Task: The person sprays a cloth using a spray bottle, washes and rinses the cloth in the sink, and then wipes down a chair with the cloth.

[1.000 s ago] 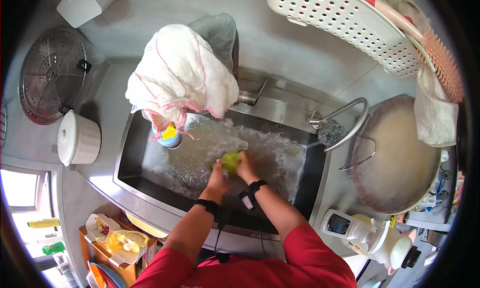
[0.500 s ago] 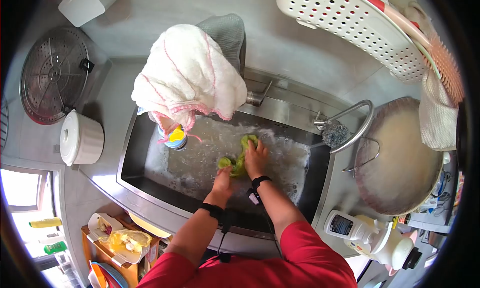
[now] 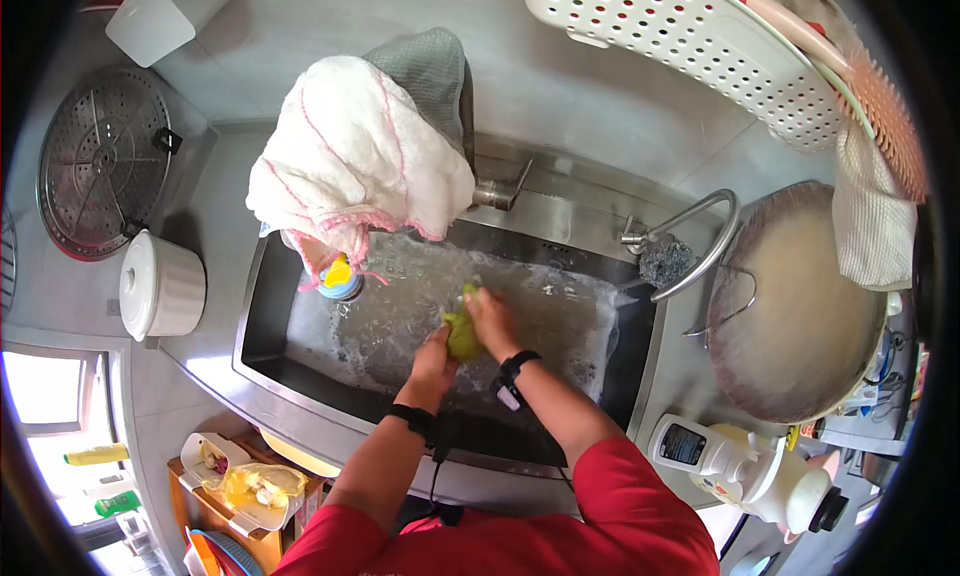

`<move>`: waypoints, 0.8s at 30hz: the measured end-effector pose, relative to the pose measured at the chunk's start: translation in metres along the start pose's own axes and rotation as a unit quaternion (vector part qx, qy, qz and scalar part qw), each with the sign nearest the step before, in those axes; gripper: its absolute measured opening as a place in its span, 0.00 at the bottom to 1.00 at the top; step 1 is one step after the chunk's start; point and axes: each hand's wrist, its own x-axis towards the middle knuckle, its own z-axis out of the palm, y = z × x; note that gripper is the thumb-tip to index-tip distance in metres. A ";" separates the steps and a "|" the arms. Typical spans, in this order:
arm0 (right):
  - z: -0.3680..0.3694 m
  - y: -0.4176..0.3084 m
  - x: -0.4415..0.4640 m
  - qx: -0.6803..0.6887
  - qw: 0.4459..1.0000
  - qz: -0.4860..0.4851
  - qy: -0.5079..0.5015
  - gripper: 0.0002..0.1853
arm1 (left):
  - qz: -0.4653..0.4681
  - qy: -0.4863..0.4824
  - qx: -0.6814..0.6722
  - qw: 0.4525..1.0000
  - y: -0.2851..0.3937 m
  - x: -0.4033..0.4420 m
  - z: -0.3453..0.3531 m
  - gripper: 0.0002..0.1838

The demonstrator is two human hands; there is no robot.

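A wet yellow-green cloth (image 3: 462, 338) is bunched between my two hands, over the sudsy water in the steel sink (image 3: 640, 376). My left hand (image 3: 434, 358) grips its lower left side, with the fingers closed on it. On the right side of the cloth, my right hand (image 3: 490, 321) is closed round its upper part. Foam and cloudy water lie about both hands. A white towel with pink edging (image 3: 360, 156) hangs over the tap area behind, above a blue container with a yellow top (image 3: 340, 279).
A curved metal spout (image 3: 722, 246) with a steel scourer (image 3: 665, 263) stands at the sink's back right. Beyond it is a large round pan (image 3: 795, 306). A white lidded pot (image 3: 165, 286) sits left; white bottles (image 3: 700, 446) stand at lower right.
My hands have drawn closer together, and the cloth, stretched between them half a second ago, is now bunched. The whole view has shifted slightly.
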 end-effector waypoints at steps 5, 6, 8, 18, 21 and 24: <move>0.004 0.016 -0.013 0.005 0.998 0.029 -0.061 0.16 | -0.107 0.119 0.033 0.987 0.014 -0.026 0.029 0.30; 0.016 0.014 -0.020 0.189 0.963 0.097 -0.166 0.17 | -0.141 0.065 -0.005 0.988 0.006 -0.016 0.014 0.32; -0.002 -0.040 -0.055 0.207 0.962 0.046 -0.172 0.25 | -0.134 -0.036 -0.100 0.985 -0.010 0.023 -0.040 0.32; 0.000 0.019 -0.011 -0.023 0.999 -0.001 0.024 0.17 | -0.055 -0.048 -0.043 0.996 -0.002 -0.026 0.009 0.26; -0.019 0.023 -0.020 -0.234 0.969 -0.026 0.080 0.15 | -0.069 0.111 0.035 0.991 0.019 -0.052 0.031 0.29; 0.006 0.019 -0.032 0.040 0.985 0.068 -0.152 0.18 | -0.143 0.118 0.012 0.983 0.022 -0.049 0.019 0.29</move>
